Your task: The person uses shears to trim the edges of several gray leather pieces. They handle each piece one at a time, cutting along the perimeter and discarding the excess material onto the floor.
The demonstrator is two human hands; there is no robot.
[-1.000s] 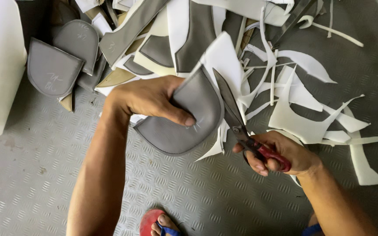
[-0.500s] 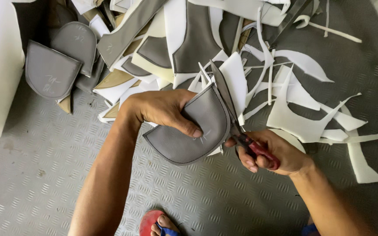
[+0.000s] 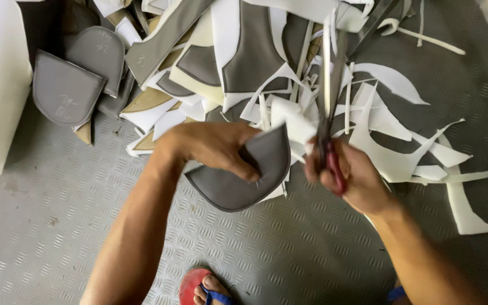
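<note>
Over a grey tread-plate floor (image 3: 57,237), we trim a padded grey piece.
Behind our hands: heap of white foam offcuts (image 3: 391,141), then a stack of finished grey pads (image 3: 66,93) at far left. Our left hand (image 3: 210,148) holds the grey piece (image 3: 244,178) above the floor, fingers pinching its upper edge. Our right hand (image 3: 348,175) has its fingers curled tight around the red handles of the scissors (image 3: 330,107), blades upright and blurred, just beside the piece's right edge. A red sandal (image 3: 199,288) sits below.
</note>
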